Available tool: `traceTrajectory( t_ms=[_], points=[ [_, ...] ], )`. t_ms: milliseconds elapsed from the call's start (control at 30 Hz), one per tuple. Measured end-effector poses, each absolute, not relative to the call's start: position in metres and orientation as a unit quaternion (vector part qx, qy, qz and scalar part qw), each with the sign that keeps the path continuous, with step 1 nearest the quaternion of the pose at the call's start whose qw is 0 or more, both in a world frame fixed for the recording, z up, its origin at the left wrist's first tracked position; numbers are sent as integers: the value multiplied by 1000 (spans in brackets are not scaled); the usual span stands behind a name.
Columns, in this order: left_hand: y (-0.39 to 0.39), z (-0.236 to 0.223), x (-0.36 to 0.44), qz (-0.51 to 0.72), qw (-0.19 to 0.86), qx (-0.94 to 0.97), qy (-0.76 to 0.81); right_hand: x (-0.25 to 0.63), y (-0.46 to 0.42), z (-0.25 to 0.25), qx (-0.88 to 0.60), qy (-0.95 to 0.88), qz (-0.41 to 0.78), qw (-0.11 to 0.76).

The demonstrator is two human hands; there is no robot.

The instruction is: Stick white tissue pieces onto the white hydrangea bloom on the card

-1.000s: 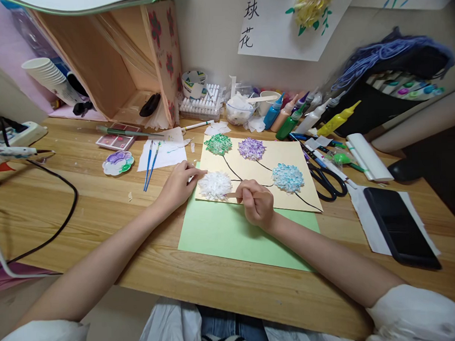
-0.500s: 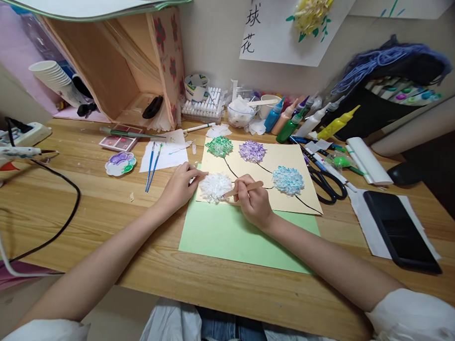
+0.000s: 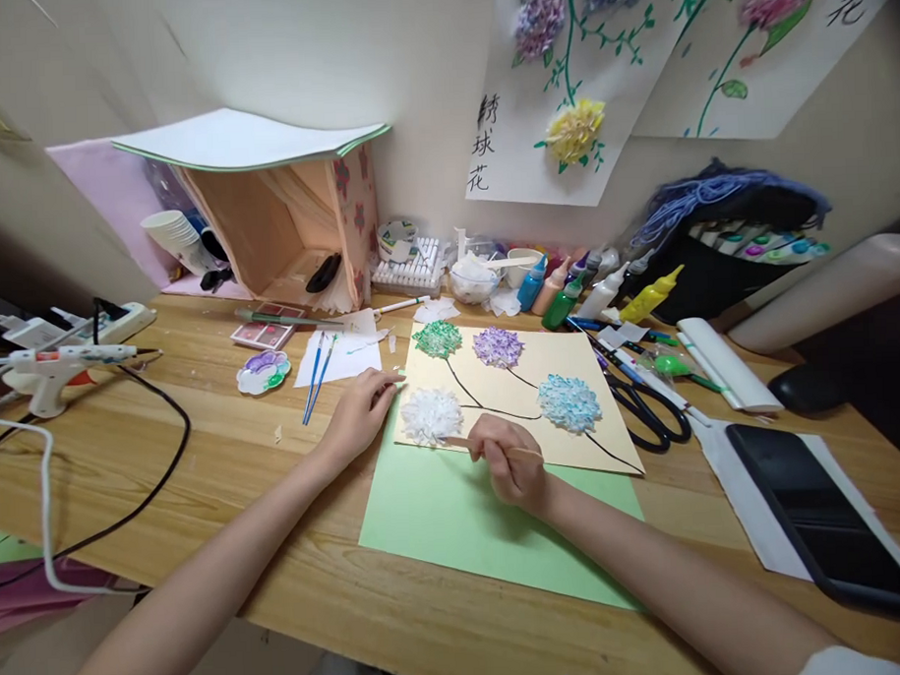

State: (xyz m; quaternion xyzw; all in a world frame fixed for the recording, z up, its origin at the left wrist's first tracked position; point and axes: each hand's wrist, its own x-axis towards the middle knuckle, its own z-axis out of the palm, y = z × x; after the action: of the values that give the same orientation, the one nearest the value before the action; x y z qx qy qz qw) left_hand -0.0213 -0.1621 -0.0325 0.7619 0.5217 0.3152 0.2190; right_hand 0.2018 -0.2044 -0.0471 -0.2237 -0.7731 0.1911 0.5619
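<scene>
My right hand [image 3: 509,460] is closed around a wooden craft stick [image 3: 460,442], whose tip reaches the lower right edge of the white paper flower [image 3: 431,416]. That flower sits at the left of a cream card [image 3: 513,446] that also carries a green flower [image 3: 436,339], a purple flower [image 3: 499,347] and a blue flower [image 3: 569,402], joined by black stem lines. At the card's left edge rests my left hand [image 3: 365,407], fingers stretched out and holding nothing. Under the card lies a light green sheet [image 3: 457,544].
To the left are two paintbrushes [image 3: 319,379], a paint palette [image 3: 263,372] and a glue gun [image 3: 59,369] with cables. Paint bottles [image 3: 563,302] stand behind the card. Black scissors [image 3: 649,419] and a phone [image 3: 825,511] lie to the right.
The camera view has tipped up, showing more wall. My right hand has moved slightly away from the white flower and turned, the stick still in it. My left hand stays by the card's edge.
</scene>
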Motion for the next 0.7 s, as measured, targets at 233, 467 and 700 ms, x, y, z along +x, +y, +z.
traceTrajectory(
  t_ms=[233,467,700],
  points=[
    [-127,4,-5,300,71,794,525,203,-205,-48,-230,-767,205,563],
    [-40,0,26,176,37,761,623,202,-204,-51,-240,-761,218,562],
    [1,-18,39,129,123,729,661,202,-202,-49,-245,-762,219,558]
  ],
)
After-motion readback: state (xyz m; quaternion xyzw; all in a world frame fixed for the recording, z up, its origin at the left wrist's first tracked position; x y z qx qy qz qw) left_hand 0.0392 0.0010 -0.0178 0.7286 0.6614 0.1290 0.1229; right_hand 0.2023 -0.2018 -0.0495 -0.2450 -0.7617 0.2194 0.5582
